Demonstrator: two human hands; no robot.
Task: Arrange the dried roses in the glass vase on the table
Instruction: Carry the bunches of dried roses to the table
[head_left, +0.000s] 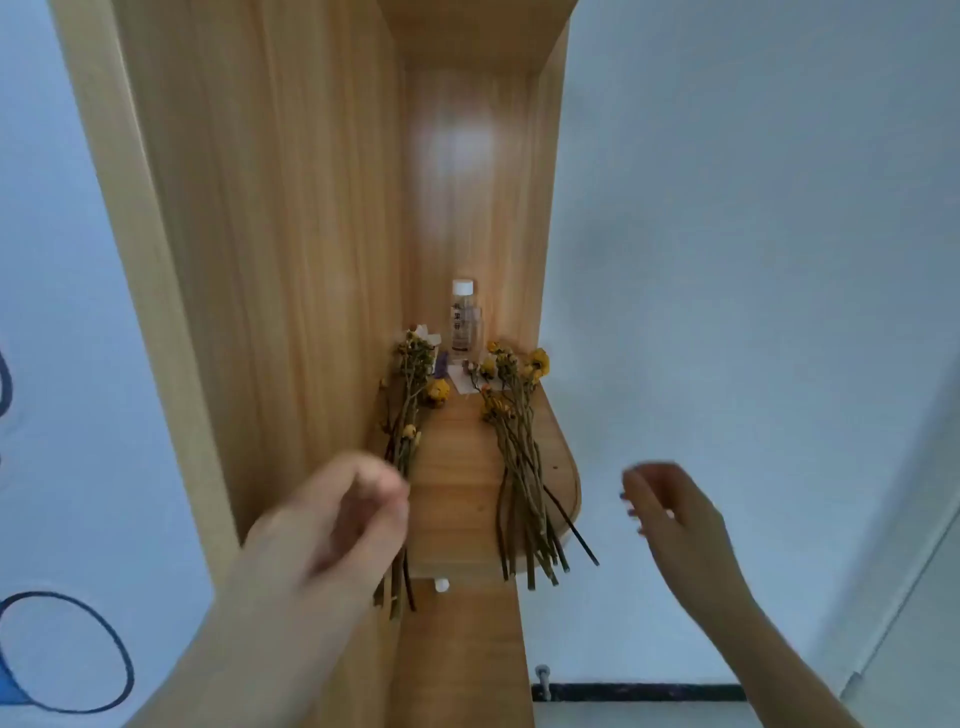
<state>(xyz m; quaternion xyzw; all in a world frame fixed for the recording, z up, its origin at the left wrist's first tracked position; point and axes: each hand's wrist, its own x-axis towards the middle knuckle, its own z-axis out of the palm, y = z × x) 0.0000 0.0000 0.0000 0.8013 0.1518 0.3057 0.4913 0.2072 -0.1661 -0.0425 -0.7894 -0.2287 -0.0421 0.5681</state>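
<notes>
Two bunches of dried yellow roses lie on a narrow wooden shelf. The left bunch runs along the wooden side panel; the right bunch lies near the rounded right edge, and both bunches' stems stick out over the front. A clear glass bottle with a white cap stands upright at the back between them. My left hand, blurred, hovers over the left bunch's stem ends with fingers curled; whether it touches them is unclear. My right hand is raised to the right of the shelf, fingers apart and holding nothing.
A tall wooden panel walls the shelf's left side, with a wooden back board behind. A small white paper lies by the bottle. A pale wall is to the right. A white knob sits below the shelf front.
</notes>
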